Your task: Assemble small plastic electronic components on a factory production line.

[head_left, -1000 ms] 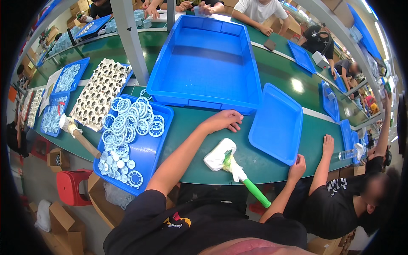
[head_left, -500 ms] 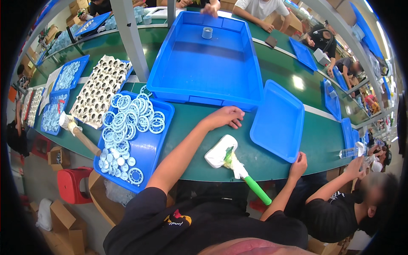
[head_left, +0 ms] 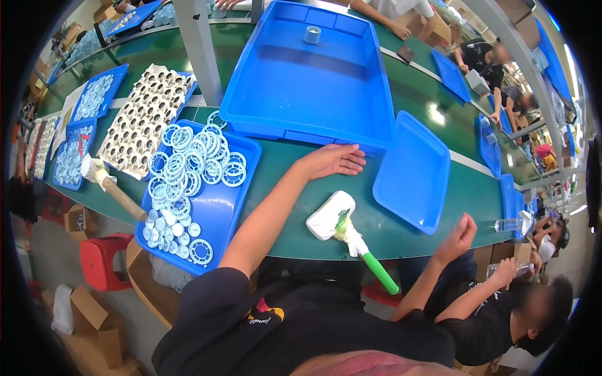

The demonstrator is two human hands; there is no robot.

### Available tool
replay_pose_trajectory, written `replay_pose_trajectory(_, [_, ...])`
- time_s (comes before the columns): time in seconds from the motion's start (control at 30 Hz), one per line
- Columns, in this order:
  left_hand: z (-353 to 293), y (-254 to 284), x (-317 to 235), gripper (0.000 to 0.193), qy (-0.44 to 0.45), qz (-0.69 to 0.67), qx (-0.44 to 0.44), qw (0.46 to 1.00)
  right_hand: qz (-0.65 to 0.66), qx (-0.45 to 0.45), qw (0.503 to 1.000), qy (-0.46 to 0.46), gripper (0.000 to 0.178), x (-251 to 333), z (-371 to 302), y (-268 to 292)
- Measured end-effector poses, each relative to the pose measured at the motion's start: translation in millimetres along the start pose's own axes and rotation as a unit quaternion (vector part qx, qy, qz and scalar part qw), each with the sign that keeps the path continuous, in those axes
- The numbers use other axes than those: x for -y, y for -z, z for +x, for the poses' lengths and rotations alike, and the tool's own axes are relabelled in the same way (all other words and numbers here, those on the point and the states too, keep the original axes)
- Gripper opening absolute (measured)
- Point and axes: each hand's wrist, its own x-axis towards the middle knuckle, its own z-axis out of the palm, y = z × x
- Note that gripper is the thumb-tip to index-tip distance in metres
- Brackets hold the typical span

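Observation:
My left hand [head_left: 332, 161] is open, palm turned partly toward the big bin and fingers stretched to the right; it holds nothing. It lies by the front wall of a deep blue bin [head_left: 307, 131], where one small light-blue cup [head_left: 312, 34] stands far back. Over the bench's near edge is my right hand [head_left: 458, 240], blurred, its fingers apparently bent. Between my hands lies a mallet [head_left: 332, 216], its head wrapped in white, its green handle jutting past the edge. A flat blue tray [head_left: 414, 182] rests to the right, apart from my right hand.
At left a blue tray [head_left: 216, 216] holds light-blue rings and caps. A second mallet [head_left: 119, 191] rests against it. Beyond are an egg-carton-like tray [head_left: 141, 119] and more part trays. A grey post [head_left: 199, 50] rises there. A co-worker [head_left: 489, 313] sits close at right.
My left hand has unbent its fingers. My right hand has lifted from beside the flat tray's corner and moved right. The co-worker at right has lowered an arm.

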Motion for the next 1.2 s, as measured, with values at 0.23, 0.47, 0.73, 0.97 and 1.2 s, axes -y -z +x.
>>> replay_pose_trajectory(0.23, [8, 11, 10, 0.045, -0.003, -0.064, 0.033, 0.997, 0.099, 0.37, 0.902, 0.198, 0.007, 175, 31, -204])
replay_pose_trajectory(0.47, [6, 14, 14, 0.043, 0.002, -0.086, 0.036, 0.996, -0.003, 0.381, 0.875, 0.297, 0.049, 115, 66, -553])
replay_pose_trajectory(0.73, [6, 10, 19, 0.044, 0.004, -0.11, 0.044, 0.993, -0.007, 0.373, 0.917, 0.14, 0.079, 110, 53, -672])
replay_pose_trajectory(0.97, [17, 3, 15, 0.045, 0.004, -0.102, 0.057, 0.993, -0.156, 0.335, 0.912, 0.177, 0.079, 90, 37, -662])
replay_pose_trajectory(1.2, [10, 7, 12, 0.04, 0.016, -0.076, 0.034, 0.996, -0.175, 0.272, 0.888, 0.327, 0.057, 93, -16, -591])
